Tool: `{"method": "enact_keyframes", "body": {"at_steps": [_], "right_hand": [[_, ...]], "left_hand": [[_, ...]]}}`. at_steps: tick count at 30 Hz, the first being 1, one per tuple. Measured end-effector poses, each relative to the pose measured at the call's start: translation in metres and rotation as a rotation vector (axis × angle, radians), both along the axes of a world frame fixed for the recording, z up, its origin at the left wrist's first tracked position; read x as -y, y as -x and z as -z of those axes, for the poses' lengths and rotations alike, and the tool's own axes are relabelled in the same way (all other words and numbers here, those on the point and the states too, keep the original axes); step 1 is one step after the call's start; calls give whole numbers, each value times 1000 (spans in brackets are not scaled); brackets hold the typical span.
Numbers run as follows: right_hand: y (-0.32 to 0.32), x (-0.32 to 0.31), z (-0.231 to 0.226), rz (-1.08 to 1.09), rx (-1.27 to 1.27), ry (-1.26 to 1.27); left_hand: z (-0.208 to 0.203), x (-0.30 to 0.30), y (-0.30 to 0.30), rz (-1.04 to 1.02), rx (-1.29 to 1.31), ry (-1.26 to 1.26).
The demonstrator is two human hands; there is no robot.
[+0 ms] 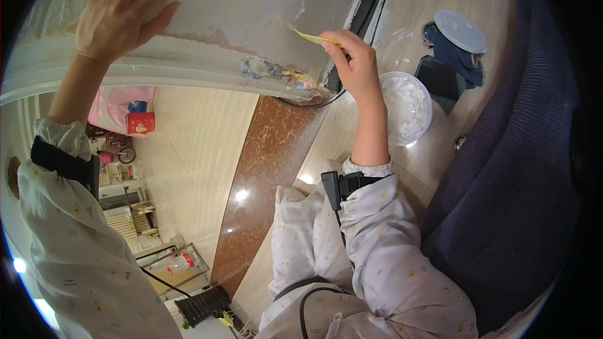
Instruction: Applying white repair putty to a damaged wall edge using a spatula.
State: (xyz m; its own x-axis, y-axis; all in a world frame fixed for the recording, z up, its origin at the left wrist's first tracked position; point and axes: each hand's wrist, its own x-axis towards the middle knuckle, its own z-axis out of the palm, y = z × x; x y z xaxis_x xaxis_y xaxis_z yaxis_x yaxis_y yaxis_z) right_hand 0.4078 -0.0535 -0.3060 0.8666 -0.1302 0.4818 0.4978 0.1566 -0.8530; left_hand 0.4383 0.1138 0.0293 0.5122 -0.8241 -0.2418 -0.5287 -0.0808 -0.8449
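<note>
My left hand point(122, 19) lies against the grey, patchy plastered wall point(245, 6), near the white trim point(188, 66) along its edge. Its fingers are stretched out and hold nothing. Between the thumb and fingers of my right hand point(358, 63) is a thin yellow blade-like piece point(312, 38), seen nearly edge-on. Its tip points up and left at the wall; whether it touches the surface I cannot tell. Below it, the wall's lower corner has a rough, chipped patch point(276, 73) with coloured scraps showing. A round white tub point(406, 113) holding white paste stands beside my right wrist.
A pale round lid point(460, 31) lies over dark cloth point(449, 53), beside a dark green flat-sided object point(438, 81). Dark blue ribbed fabric point(509, 169) fills the right side. A black cable point(308, 105) runs round the wall's corner. A brown marbled floor strip point(251, 169) crosses the doorway.
</note>
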Motion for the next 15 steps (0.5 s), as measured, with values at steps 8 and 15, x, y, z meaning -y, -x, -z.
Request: {"method": "enact_keyframes", "body": {"at_steps": [8,15], "right_hand": [[29,-14,21,82,39,46],[44,-24,35,15,-414,-613]], "left_hand": [[-2,2,1,-6,-13,-6],[-2,-2,0,46,-28,2]]}}
